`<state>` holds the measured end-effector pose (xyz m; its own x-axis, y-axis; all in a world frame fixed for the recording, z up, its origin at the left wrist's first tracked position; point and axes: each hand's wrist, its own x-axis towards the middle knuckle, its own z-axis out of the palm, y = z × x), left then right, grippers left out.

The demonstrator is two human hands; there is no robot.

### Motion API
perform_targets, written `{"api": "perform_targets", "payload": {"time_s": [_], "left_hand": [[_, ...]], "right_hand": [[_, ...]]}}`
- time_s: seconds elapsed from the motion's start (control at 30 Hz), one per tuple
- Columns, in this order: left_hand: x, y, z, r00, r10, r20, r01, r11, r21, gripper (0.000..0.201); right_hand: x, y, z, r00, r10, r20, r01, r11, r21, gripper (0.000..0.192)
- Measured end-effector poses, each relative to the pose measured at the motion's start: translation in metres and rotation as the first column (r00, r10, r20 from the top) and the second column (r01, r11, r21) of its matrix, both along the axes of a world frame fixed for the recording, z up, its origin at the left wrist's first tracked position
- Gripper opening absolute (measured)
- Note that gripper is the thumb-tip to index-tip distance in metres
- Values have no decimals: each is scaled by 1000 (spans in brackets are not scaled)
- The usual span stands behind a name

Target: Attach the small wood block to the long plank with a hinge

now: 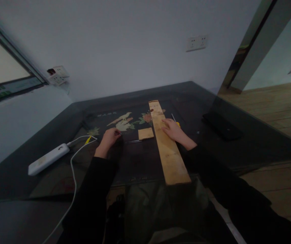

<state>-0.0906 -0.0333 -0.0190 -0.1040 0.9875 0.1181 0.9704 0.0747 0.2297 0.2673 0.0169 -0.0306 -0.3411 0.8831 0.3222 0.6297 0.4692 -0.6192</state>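
A long wooden board (169, 154) lies on the dark table, its near end reaching past the front edge. My right hand (173, 130) rests on top of the board, fingers spread and lying over its surface. Left of the board is a small square piece of wood (145, 133), flat on the table. My left hand (110, 138) is closed in a pinch above the table, left of the square piece. A tiny shiny bit shows at its fingertips, too small to name. Beyond my right hand is a tool with a yellow handle (178, 124) and a thin pale shaft, partly hidden.
A white power bank or similar block (49, 159) with a white cable (72, 166) lies at the left. At the right rests a black flat object (221, 127). The table (135, 162) has a bird-and-flower picture and stands against the wall, which carries sockets (196, 42).
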Motion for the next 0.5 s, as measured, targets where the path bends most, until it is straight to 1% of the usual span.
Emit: {"api": "perform_targets", "payload": {"time_s": [0.1,0.17,0.27,0.4,0.5], "left_hand": [[8,-2,6,1000,0,-3,0,999,-36,12],[17,-6,11,999,-31,6,32,998,-53,11],[36,-13,17,991,-126,38,128,990,-66,9],[57,-28,20,956,-274,101,282,956,-74,9],[68,-43,22,951,-303,60,308,948,-86,11]], "right_hand": [[-1,2,-2,1000,-9,9,9,1000,8,45],[-1,3,-3,1000,-5,3,5,1000,16,45],[0,3,-3,1000,-1,-9,1,1000,16,44],[1,3,-3,1000,3,-8,-3,1000,14,44],[0,3,-3,1000,2,-8,-2,1000,16,44]]}}
